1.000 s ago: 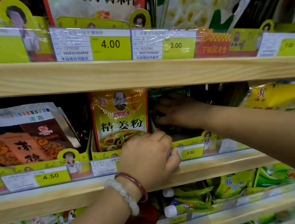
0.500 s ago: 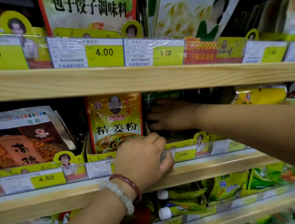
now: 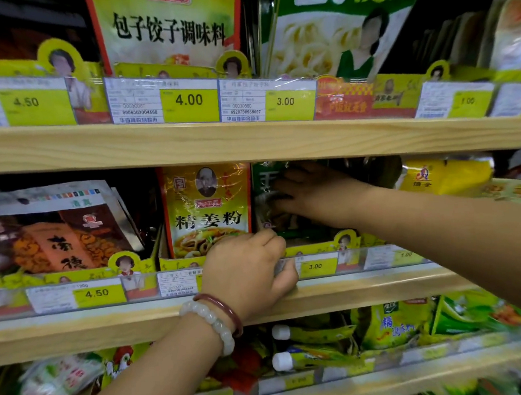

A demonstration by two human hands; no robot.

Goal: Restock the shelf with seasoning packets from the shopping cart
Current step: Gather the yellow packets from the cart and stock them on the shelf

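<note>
On the middle shelf (image 3: 338,294), dark green seasoning packets (image 3: 265,178) stand in a yellow cardboard display tray (image 3: 319,248). My right hand (image 3: 318,189) reaches in from the right and lies with straight fingers flat against the front green packet, covering most of it. My left hand (image 3: 249,273), with two bracelets on the wrist, curls its fingers over the front lip of the tray and the price rail. A yellow ginger-powder packet (image 3: 207,207) stands upright just left of the green ones. The shopping cart is out of sight.
Brown spice packets (image 3: 53,232) lean at the left of the same shelf, and yellow bags (image 3: 444,176) lie at the right. The upper shelf (image 3: 248,142) carries large dumpling-seasoning packets (image 3: 168,27) and price tags. Green and yellow sachets (image 3: 390,324) fill the lower shelf.
The view has drawn closer to the shelf. Both hands stay where they were: the right on the green packets, the left on the tray's front lip.
</note>
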